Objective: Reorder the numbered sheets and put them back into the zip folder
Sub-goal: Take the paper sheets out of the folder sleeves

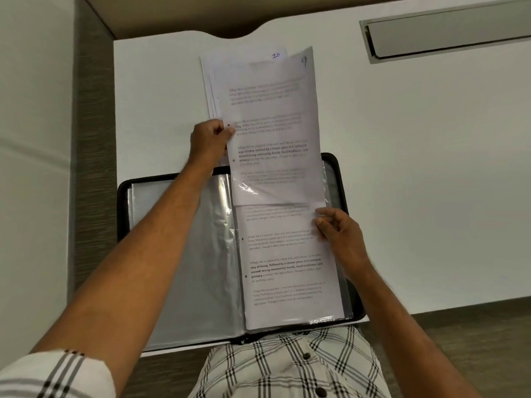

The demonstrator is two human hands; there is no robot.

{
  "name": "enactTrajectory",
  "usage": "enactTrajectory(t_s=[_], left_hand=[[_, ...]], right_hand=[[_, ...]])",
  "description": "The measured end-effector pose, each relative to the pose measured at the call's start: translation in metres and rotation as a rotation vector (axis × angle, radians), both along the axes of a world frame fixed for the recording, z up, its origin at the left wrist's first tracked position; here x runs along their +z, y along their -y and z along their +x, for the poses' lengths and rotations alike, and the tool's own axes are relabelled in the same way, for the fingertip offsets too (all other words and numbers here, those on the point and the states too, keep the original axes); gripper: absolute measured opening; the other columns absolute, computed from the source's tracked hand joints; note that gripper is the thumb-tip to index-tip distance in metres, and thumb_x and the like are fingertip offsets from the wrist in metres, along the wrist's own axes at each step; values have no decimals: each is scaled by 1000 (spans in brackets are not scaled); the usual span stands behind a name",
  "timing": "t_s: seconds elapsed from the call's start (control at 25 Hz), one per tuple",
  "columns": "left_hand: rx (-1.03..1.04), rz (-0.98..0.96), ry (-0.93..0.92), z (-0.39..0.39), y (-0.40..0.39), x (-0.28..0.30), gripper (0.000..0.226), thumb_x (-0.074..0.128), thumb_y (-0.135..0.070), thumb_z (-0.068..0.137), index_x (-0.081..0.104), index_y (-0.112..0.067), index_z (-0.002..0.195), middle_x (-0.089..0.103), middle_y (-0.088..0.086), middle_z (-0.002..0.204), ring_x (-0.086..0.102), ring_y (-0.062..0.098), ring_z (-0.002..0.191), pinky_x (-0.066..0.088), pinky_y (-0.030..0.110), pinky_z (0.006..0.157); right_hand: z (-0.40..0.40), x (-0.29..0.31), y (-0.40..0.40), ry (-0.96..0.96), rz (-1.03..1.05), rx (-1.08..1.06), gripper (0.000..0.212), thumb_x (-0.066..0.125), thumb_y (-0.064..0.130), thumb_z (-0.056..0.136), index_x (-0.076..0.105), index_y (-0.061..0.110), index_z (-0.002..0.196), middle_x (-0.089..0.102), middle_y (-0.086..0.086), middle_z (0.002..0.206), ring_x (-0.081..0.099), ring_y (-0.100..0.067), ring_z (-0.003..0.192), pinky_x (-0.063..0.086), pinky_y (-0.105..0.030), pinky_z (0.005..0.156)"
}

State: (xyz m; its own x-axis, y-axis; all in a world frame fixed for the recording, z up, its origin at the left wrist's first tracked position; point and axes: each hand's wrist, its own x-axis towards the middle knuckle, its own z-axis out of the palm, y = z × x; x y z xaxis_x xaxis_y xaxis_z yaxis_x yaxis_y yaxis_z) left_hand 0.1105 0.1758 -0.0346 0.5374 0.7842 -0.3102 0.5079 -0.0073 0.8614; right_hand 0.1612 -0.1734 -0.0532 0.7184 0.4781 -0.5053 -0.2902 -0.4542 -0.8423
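A black zip folder (122, 196) lies open at the table's near edge, with clear plastic sleeves (195, 254) inside. My left hand (209, 140) pinches the left edge of a printed sheet (275, 133) marked 9, whose lower end is partway inside a right-hand sleeve. Lower in that sleeve another printed sheet (287, 268) shows. My right hand (339, 231) holds the sleeve's right edge near its opening. Behind the held sheet a stack of loose sheets (209, 81) lies on the table, its top one marked 10.
The white table (402, 168) extends right and back. A grey cable-tray flap (448, 35) is set into its far right. A grey partition (89, 168) runs along the left side. My checked shirt (287, 366) is at the near edge.
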Motion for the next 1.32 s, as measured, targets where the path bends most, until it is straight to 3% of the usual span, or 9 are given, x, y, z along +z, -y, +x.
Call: enactTrajectory(t_s=[0.16, 0.36, 0.52, 0.64, 0.72, 0.84, 1.04, 1.2, 1.32], left_hand=[[51, 187, -71, 36, -43, -2, 37, 71, -24, 92, 50, -21, 61, 60, -3, 69, 58, 12, 67, 57, 33, 66], [51, 290, -200, 64, -78, -11, 40, 67, -25, 95, 45, -21, 63, 56, -1, 71, 50, 12, 68, 40, 24, 62], [5, 382, -381, 66, -78, -27, 17, 67, -30, 96, 68, -14, 99, 71, 4, 106, 63, 19, 88, 44, 27, 67], [28, 435, -380, 56, -72, -29, 46, 69, -33, 95, 55, -16, 134, 59, 6, 133, 60, 23, 116, 51, 38, 91], [30, 517, -324, 39, -55, -27, 48, 66, -36, 96, 51, -20, 139, 56, 6, 133, 56, 23, 120, 48, 44, 100], [-50, 584, -167, -12, 6, -23, 35, 61, -35, 97, 59, -22, 130, 58, 3, 122, 55, 21, 114, 43, 39, 98], [-194, 596, -152, -123, 120, -26, 27, 61, -25, 95, 66, -21, 121, 61, 1, 118, 55, 23, 107, 48, 42, 90], [-335, 550, -269, -181, 161, -28, 31, 66, -26, 94, 67, -21, 124, 58, -3, 125, 50, 20, 111, 46, 36, 93], [-210, 228, -185, -195, 156, -9, 27, 65, -29, 98, 70, -22, 124, 64, -7, 118, 58, 10, 108, 47, 23, 94]], right_hand=[[1, 4, -2, -33, -23, -17, 17, 66, 15, 102, 71, 20, 117, 77, 0, 102, 72, -9, 77, 59, -24, 74], [3, 1, -3, -46, -33, -21, 16, 66, 13, 102, 71, 17, 117, 77, 0, 101, 74, -11, 80, 60, -23, 76], [4, -2, -3, -52, -31, -20, 16, 67, 12, 102, 71, 18, 116, 78, 1, 100, 75, -14, 82, 60, -24, 76], [5, -5, -4, -52, -38, -11, 16, 67, 13, 102, 71, 19, 116, 78, 0, 101, 75, -16, 83, 60, -26, 77], [6, -2, -4, -53, -46, -7, 15, 68, 15, 101, 71, 18, 116, 78, -1, 102, 75, -19, 85, 61, -31, 79], [7, 16, -7, -73, -67, -1, 12, 67, 18, 102, 72, 17, 112, 79, -5, 99, 76, -23, 87, 62, -37, 79], [15, 57, -9, -283, -348, 521, 20, 72, 35, 96, 79, 20, 107, 80, 2, 106, 77, -18, 95, 62, -41, 89], [-3, 77, -28, -335, -80, 623, 30, 67, 42, 97, 80, 24, 118, 73, 9, 131, 67, -14, 125, 48, -51, 113], [-30, 81, -53, -350, 166, 703, 54, 64, 63, 90, 80, 21, 118, 52, 13, 157, 42, -9, 149, 31, -46, 124]])
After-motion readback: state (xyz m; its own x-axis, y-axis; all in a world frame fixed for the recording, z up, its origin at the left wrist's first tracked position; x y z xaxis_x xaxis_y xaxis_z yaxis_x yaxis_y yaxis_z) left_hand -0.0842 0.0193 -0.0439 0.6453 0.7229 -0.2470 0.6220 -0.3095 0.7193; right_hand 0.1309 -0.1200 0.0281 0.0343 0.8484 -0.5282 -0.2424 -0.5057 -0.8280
